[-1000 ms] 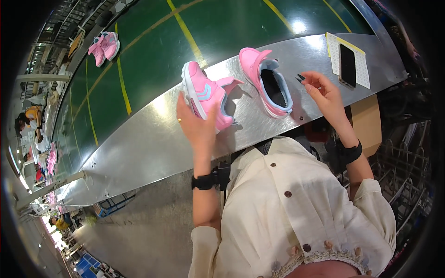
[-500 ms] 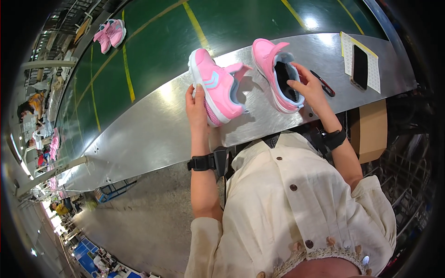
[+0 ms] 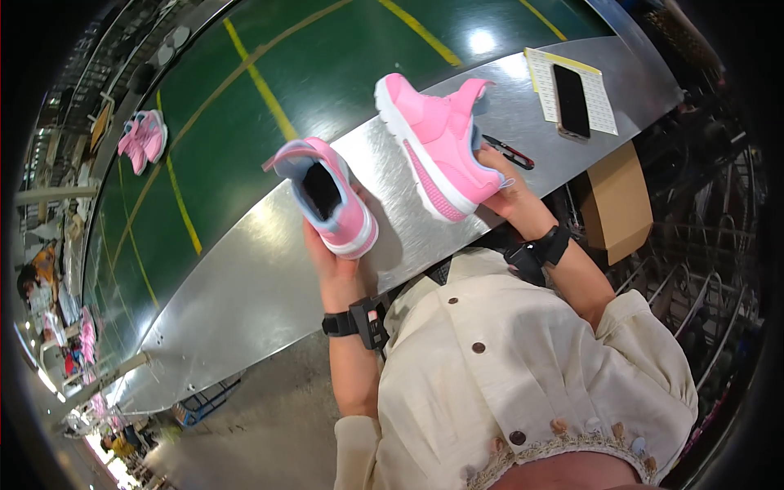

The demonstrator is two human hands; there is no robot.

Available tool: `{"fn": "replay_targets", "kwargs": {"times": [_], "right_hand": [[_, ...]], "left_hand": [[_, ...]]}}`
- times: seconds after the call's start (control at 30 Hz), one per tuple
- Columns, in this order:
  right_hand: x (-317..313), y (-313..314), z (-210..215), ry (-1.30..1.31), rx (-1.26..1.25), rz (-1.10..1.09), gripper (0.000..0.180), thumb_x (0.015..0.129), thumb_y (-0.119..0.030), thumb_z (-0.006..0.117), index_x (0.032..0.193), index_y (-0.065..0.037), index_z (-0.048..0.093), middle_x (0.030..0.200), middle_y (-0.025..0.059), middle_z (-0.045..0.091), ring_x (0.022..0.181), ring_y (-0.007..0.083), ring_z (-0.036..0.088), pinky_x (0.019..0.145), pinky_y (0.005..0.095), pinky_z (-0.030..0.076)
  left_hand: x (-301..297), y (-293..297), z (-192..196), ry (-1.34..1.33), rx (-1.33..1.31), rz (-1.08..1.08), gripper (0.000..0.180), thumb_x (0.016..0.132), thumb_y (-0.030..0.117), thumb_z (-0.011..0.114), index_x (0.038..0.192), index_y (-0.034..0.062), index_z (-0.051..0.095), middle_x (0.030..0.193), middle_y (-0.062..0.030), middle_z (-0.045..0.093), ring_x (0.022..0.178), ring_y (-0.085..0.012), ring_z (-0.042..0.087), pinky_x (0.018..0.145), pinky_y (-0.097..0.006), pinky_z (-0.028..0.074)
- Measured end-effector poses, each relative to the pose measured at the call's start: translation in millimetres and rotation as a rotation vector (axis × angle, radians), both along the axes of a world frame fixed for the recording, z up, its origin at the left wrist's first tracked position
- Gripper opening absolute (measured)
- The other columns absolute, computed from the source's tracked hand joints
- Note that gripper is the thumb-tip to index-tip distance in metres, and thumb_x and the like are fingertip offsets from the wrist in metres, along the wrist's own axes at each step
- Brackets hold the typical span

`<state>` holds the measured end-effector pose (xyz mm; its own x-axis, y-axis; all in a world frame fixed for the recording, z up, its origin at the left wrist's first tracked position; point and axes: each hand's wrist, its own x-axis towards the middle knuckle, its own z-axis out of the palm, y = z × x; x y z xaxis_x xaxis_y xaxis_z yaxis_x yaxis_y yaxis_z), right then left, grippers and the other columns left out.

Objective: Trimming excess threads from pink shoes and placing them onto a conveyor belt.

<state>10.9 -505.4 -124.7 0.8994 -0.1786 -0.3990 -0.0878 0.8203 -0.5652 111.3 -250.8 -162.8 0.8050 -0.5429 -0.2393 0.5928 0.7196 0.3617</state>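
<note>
Over the desk (image 3: 253, 265), the left hand (image 3: 327, 260) reaches forward, fingers holding one pink shoe (image 3: 351, 220); the inward-angled right hand (image 3: 508, 189) grips a second pink shoe (image 3: 437, 147).

A metal bench (image 3: 253, 265) carries a sheet (image 3: 600, 102) under a phone (image 3: 571, 102), and a tool (image 3: 514, 155).

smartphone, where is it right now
In the head view's upper right, the smartphone lies partly on the yellow-edged sheet, right of the pink shoe in the right hand.

We see steel ledge (image 3: 253, 269) along green surface (image 3: 216, 163), yellow lines (image 3: 260, 77), white glare (image 3: 482, 41). Grey floor (image 3: 269, 400) below; wire rack (image 3: 709, 294) at our right.
</note>
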Motion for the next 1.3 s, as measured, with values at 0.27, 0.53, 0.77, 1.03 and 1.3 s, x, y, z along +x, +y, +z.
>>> {"fn": "replay_targets", "kwargs": {"times": [0.27,0.53,0.77,1.03,1.3], "right_hand": [[18,-7,11,-0.042,-0.423,0.047,0.045,0.080,-0.007,0.059,0.123,0.001,0.050,0.108,0.0065,0.060,0.094,0.0115,0.058,0.084,0.0256,0.046],[11,9,27,-0.252,-1.715,-0.030,0.050,0.079,-0.026,0.067,0.121,-0.005,0.051,0.100,0.0192,0.060,0.093,0.0341,0.058,0.079,0.0393,0.047],[31,30,49,-0.335,-2.059,0.785,0.049,0.072,-0.042,0.070,0.109,-0.012,0.059,0.082,0.0112,0.063,0.081,0.0313,0.060,0.068,0.0399,0.047],[150,-60,49,-0.048,-1.254,0.443,0.044,0.076,-0.046,0.071,0.097,-0.007,0.067,0.080,0.0045,0.067,0.073,0.0152,0.063,0.067,0.0317,0.051],[381,-216,50,0.190,-0.301,-0.011,0.027,0.082,-0.026,0.065,0.106,-0.017,0.055,0.105,0.0003,0.060,0.087,0.0184,0.060,0.072,0.0380,0.050]], "left_hand": [[-19,-27,30,-0.154,0.473,0.179,0.038,0.100,0.030,0.036,0.124,0.0031,0.048,0.118,-0.0077,0.058,0.107,-0.0177,0.056,0.093,-0.035,0.046],[-20,-32,-17,-0.337,1.055,0.197,0.047,0.099,0.036,0.035,0.127,-0.0005,0.043,0.123,-0.0158,0.053,0.114,-0.0233,0.051,0.096,-0.037,0.040],[-8,-41,13,-0.870,1.737,-0.073,0.040,0.095,0.029,0.040,0.121,0.0005,0.050,0.106,-0.0228,0.056,0.099,-0.0369,0.056,0.089,-0.043,0.042],[50,31,-28,-1.221,1.932,0.398,0.016,0.084,0.011,0.058,0.099,0.0073,0.061,0.095,-0.0137,0.055,0.086,-0.0315,0.055,0.074,-0.041,0.044],[53,14,-16,-1.209,1.919,0.243,0.022,0.076,0.006,0.060,0.098,0.0084,0.062,0.085,-0.0113,0.057,0.080,-0.0307,0.056,0.068,-0.040,0.046]]}}
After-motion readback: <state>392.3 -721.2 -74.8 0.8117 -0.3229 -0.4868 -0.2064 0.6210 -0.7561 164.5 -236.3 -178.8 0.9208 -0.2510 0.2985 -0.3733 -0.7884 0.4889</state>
